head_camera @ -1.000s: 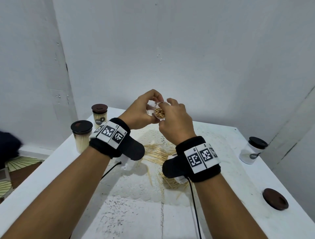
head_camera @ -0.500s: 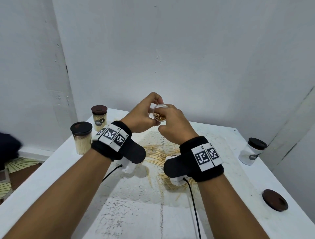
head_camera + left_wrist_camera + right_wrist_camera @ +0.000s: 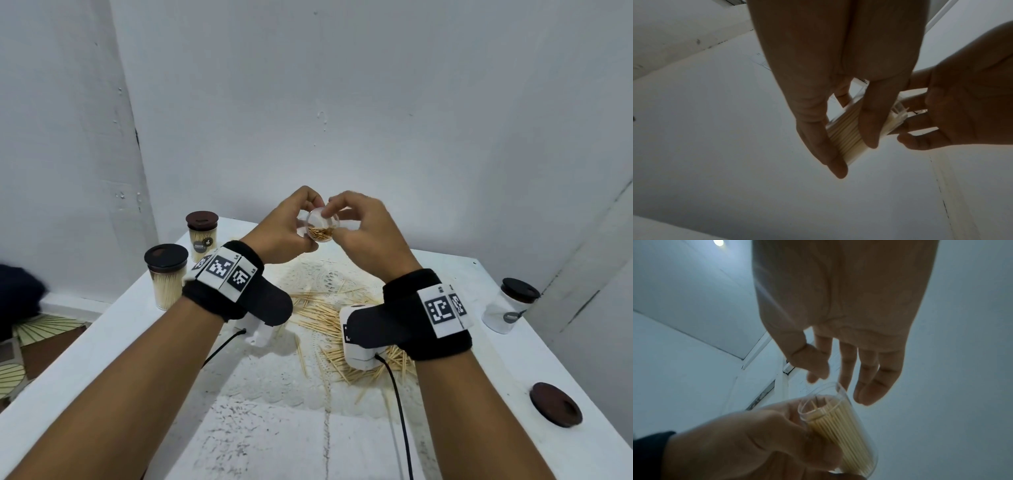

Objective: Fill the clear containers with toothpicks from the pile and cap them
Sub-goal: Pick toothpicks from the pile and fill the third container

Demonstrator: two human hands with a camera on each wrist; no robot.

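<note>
My left hand [image 3: 301, 219] grips a clear container [image 3: 321, 230] partly filled with toothpicks, held above the table and tilted with its open mouth toward me. In the left wrist view the left fingers [image 3: 818, 138] wrap its side, and the toothpicks [image 3: 846, 138] show through the wall. My right hand [image 3: 334, 221] sits at the mouth with fingers loosely extended, its thumb and forefinger close to the rim [image 3: 819, 391]. I see nothing held in it. The toothpick pile [image 3: 322, 318] lies on the table below my wrists.
Two filled, capped containers [image 3: 166, 277] [image 3: 202, 236] stand at the table's left back. A capped clear container [image 3: 510, 305] stands at the right edge. A loose brown cap [image 3: 555, 404] lies near the right front edge. The white table [image 3: 102, 342] meets walls behind.
The right hand has drawn back from over the container's mouth to its upper rim, and the toothpick ends inside now show. The left hand still holds the container.
</note>
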